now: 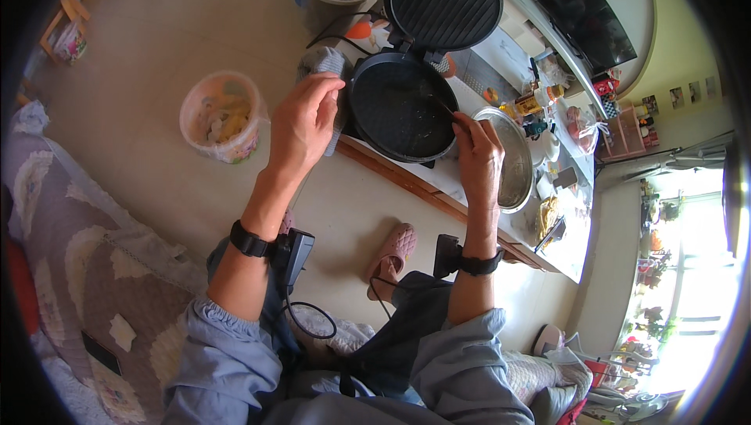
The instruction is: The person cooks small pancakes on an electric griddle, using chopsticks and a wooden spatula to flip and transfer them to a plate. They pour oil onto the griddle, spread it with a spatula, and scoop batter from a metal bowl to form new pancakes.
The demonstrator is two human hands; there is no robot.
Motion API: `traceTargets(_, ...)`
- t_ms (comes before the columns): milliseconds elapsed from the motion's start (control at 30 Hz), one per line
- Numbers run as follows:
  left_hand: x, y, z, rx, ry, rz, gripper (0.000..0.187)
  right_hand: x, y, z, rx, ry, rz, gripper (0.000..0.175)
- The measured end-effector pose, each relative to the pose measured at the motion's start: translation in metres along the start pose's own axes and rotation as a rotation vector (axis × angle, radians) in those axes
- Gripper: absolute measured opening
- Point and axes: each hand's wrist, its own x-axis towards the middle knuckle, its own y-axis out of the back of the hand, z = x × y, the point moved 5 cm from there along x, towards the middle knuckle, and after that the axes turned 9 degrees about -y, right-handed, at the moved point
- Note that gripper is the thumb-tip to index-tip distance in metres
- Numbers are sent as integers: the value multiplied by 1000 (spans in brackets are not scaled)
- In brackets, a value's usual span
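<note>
A round black electric griddle [402, 105] stands with its ridged lid [443, 3] raised, small pale specks and a wet sheen on its lower plate. My right hand [480, 152] pinches a thin item, too small to name, over the plate's right edge. Left of the plate is my left hand [308, 117], its fingers curled and thumb near them; whether it holds something I cannot tell. A grey cloth [328, 60] lies just beyond the left hand, partly hidden by it. Next to the right hand sits a wide metal basin [514, 161] on the marbled table.
A clear plastic bucket [220, 114] with peels or scraps stands on the floor at left. A bin [335, 0] is behind the griddle's left side. An oil bottle [531, 102] and white cups [547, 146] crowd the table's right part. The table edge [405, 181] faces me.
</note>
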Motion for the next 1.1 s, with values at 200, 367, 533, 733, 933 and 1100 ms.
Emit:
traceTargets(200, 0, -1, 0, -19, 17, 13, 15, -16, 9, -16, 96, -14, -84, 15)
traceTargets(367, -1, -2, 3, 11, 9, 8, 15, -13, 8, -19, 108, -26, -50, 16)
traceTargets(533, -2, -3, -1, -27, 57, -6, 15, 8, -25, 6, 160, 2, 114, 18)
traceTargets(733, -3, 0, -4, -5, 41, -16, 12, 5, -41, 6, 155, -26, -5, 19)
traceTargets(933, -2, 3, 0, 23, 7, 14, 13, -13, -10, -32, 155, 72, -149, 18)
traceTargets(1100, 0, 3, 2, 32, 20, 9, 14, -7, -2, -22, 141, -6, -16, 21)
